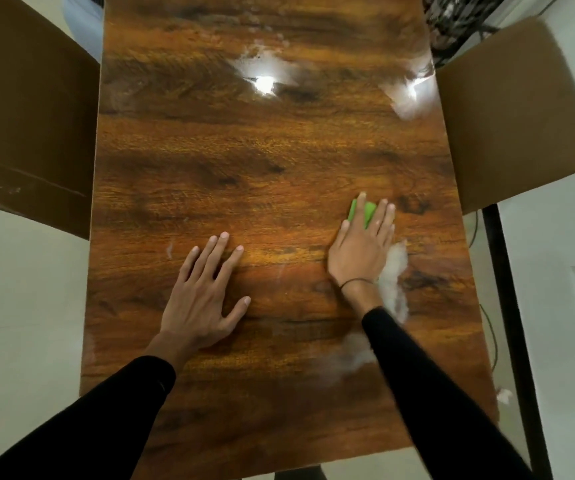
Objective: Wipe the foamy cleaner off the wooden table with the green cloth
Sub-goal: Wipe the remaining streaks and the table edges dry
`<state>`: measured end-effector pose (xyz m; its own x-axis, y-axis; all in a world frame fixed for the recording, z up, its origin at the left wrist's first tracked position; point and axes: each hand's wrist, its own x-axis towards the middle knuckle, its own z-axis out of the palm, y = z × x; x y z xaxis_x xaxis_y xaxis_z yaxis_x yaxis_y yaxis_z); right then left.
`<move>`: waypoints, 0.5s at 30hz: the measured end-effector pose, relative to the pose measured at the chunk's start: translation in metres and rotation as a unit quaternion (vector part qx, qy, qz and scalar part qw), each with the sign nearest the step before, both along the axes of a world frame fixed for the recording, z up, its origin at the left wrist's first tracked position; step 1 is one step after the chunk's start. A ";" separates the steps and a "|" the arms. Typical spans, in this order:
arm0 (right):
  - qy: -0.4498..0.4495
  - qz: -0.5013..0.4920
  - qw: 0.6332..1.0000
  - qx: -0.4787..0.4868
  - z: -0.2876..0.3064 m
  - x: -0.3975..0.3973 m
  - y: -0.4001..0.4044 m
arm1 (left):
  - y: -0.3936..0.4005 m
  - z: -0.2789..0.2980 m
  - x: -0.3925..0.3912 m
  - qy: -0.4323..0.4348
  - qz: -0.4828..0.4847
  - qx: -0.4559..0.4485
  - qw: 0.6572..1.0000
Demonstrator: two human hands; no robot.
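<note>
Nearest the camera, two arms in black sleeves reach forward over the long, glossy, dark-grained wooden table (265,174), whose long axis runs away from the viewer. White foamy cleaner (395,271) lies in a smeared streak at the near right of the tabletop, running from beside the right wrist back toward the sleeve, with a fainter patch closer in.

The left hand (206,289) lies flat and fully spread, palm down on bare wood, holding nothing. The right hand (365,244), a thin dark band at its wrist, is also flat with fingers extended, pressing the small bright green cloth (367,211) against the table; only its far end shows beyond the fingers, pointing away.

Farther on, ceiling light glares off the wet surface. Brown chair backs (514,119) flank both sides. No writing is legible.
</note>
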<state>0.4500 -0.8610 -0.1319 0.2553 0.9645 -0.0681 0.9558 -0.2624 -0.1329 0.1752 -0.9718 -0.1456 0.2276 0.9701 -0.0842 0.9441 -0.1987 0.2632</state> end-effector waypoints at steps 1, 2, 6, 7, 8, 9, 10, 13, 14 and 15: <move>-0.002 0.018 1.000 -0.011 0.002 -0.010 -0.014 | 0.000 -0.001 0.000 -0.001 -0.003 0.002 1.000; 0.000 0.047 0.999 -0.025 0.004 -0.020 -0.027 | 0.000 -0.001 -0.001 0.001 -0.005 0.004 1.000; 0.011 0.191 0.981 -0.033 0.006 -0.039 -0.029 | 0.000 -0.002 0.001 0.017 -0.017 -0.008 1.000; 0.009 0.230 0.973 -0.028 0.005 -0.038 -0.019 | 0.000 -0.002 0.002 0.022 -0.020 -0.012 0.999; 0.004 0.261 0.965 -0.024 0.005 -0.034 -0.008 | 0.000 -0.001 0.002 0.029 -0.025 -0.012 0.999; -0.002 0.283 0.959 -0.021 0.004 -0.027 0.004 | -0.001 0.000 0.005 0.033 -0.032 -0.009 0.999; -0.007 0.290 0.957 -0.018 0.003 -0.018 0.017 | -0.001 0.002 0.009 0.035 -0.037 -0.002 0.999; -0.006 0.233 0.972 -0.019 0.000 0.021 0.048 | 0.013 0.010 0.038 0.007 -0.027 0.005 1.000; -0.003 0.196 0.980 -0.016 0.000 0.035 0.052 | 0.020 0.012 0.051 -0.004 -0.021 0.005 1.000; 0.000 0.161 0.987 -0.010 -0.001 0.048 0.050 | 0.028 0.012 0.062 -0.010 -0.021 0.004 1.000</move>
<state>0.4981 -0.8105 -0.1328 -0.0637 0.9942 -0.0871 0.9901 0.0520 -0.1304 0.2377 -0.9437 -0.1337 0.2699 0.9602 -0.0719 0.9294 -0.2402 0.2800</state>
